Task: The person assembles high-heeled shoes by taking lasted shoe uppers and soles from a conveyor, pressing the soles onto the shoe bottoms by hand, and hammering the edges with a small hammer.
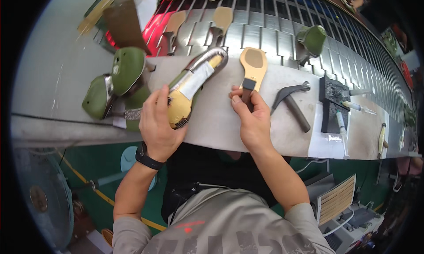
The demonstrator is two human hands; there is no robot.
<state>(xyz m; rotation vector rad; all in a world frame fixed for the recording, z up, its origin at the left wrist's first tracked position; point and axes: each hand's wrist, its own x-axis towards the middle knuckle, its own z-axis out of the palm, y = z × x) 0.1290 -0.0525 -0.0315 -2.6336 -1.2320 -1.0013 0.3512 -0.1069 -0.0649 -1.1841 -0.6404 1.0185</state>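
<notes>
My left hand (160,123) is wrapped round the heel end of a green shoe upper (181,104), which lies bottom up. Its underside is yellowish with a whitish strip along the middle, and the toe end is shiny metallic. My right hand (256,121) pinches a tan shoe sole (253,64) at its brown heel, between thumb and fingers. The heel points up toward me with a dark square tip, while the broad forepart points away. Shoe and sole are apart, side by side over the bench. A cobbler's hammer (291,101) lies right of my right hand.
Green shoe uppers (126,70) stand at the left. A metal-slat conveyor (282,33) runs behind the pale bench (212,126), carrying more soles (222,19) and a green upper (312,41). A black block (331,103) and syringes (341,121) are at the right. A fan (48,196) stands lower left.
</notes>
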